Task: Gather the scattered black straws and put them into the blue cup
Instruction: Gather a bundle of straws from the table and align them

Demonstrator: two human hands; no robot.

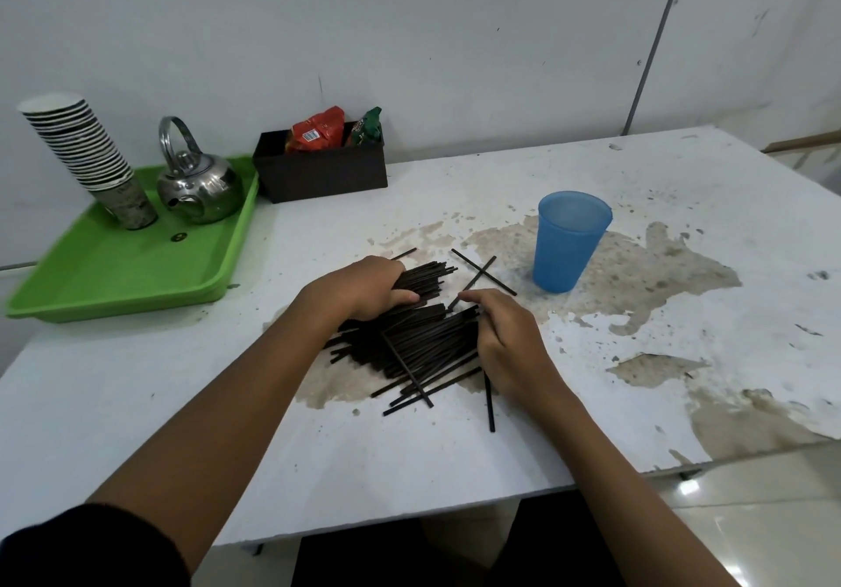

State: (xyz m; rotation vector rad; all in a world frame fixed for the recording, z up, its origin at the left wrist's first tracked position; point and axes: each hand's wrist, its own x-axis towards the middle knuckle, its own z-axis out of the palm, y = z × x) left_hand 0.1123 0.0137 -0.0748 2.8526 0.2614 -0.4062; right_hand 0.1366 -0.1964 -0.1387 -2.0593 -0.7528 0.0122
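Note:
A heap of black straws [418, 345] lies on the worn white table [637, 177], just in front of me. My left hand [364, 288] grips a bundle of straws at the heap's far left, fingers curled round them. My right hand [505, 336] rests on the heap's right side, its fingers bent over the straw ends. Two loose straws [482, 272] lie crossed beyond the heap, and a few more stick out at the near edge. The blue cup [569, 240] stands upright and looks empty, to the right of the crossed straws and apart from both hands.
A green tray [113, 268] at the far left holds a steel kettle [200, 188] and a stack of paper cups [86, 154]. A black box [323, 172] with snack packets stands against the wall. The table's near edge runs just below the heap.

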